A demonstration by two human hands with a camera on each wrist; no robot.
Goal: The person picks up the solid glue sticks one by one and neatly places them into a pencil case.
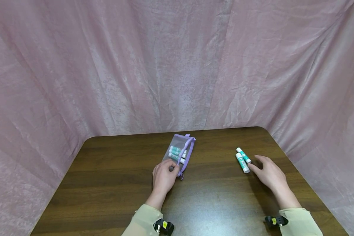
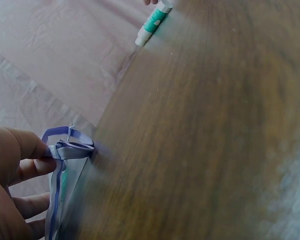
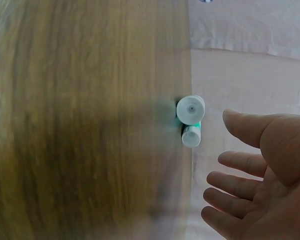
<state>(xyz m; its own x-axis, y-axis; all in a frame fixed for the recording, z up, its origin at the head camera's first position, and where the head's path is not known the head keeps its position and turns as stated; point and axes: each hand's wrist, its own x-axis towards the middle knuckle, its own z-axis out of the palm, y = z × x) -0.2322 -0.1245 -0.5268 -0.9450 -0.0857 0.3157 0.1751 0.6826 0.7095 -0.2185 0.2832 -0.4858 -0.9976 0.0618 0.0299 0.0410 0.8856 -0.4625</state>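
Near the table's middle lies a see-through pouch [image 1: 178, 141] with purple zip edging, its opening along the right side. Several green-and-white glue sticks [image 1: 176, 158] show inside it. My left hand [image 1: 164, 175] pinches the pouch's near corner between thumb and finger; the left wrist view shows this grip at the purple edging [image 2: 75, 151]. To the right, a larger glue stick [image 1: 242, 163] and a slimmer glue stick [image 1: 243, 155] lie side by side. Just right of them is my right hand [image 1: 269, 173], fingers spread and holding nothing. In the right wrist view the sticks' round ends [image 3: 191, 110] face the camera, apart from the fingers.
The brown wooden table [image 1: 112, 170] has rounded far corners. Pink velvety curtain [image 1: 177, 65] hangs behind it and down both sides. A ring-shaped zip pull [image 1: 181, 177] sticks out from the pouch's near end.
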